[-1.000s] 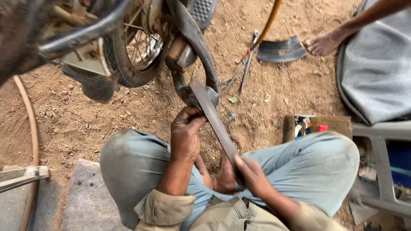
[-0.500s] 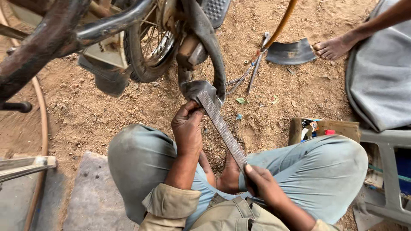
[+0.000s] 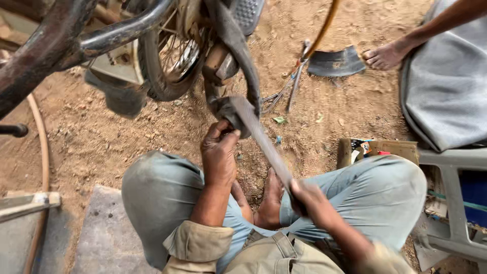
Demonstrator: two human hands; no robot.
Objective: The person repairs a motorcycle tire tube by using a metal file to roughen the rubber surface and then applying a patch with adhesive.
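I sit cross-legged on bare dirt, knees in grey-blue trousers. My left hand point(image 3: 219, 152) pinches the folded end of a black rubber inner tube point(image 3: 238, 66) that hangs down from a bicycle. My right hand point(image 3: 307, 197) grips the near end of a long flat metal file point(image 3: 261, 137). The file runs diagonally up and left from that hand and lies across the folded rubber at its far end. My bare feet show between my knees, below the file.
A bicycle wheel point(image 3: 170, 61) and dark frame tube point(image 3: 76, 40) fill the top left. Another person's bare foot point(image 3: 385, 55) rests by a curved piece of black rubber point(image 3: 335, 63). Loose tools point(image 3: 294, 86) lie on the dirt. A small box point(image 3: 378, 149) and grey plastic furniture point(image 3: 456, 167) stand right.
The view has shifted so the bicycle frame fills more of the top left. The file has slid along the folded rubber; both hands keep their grip.
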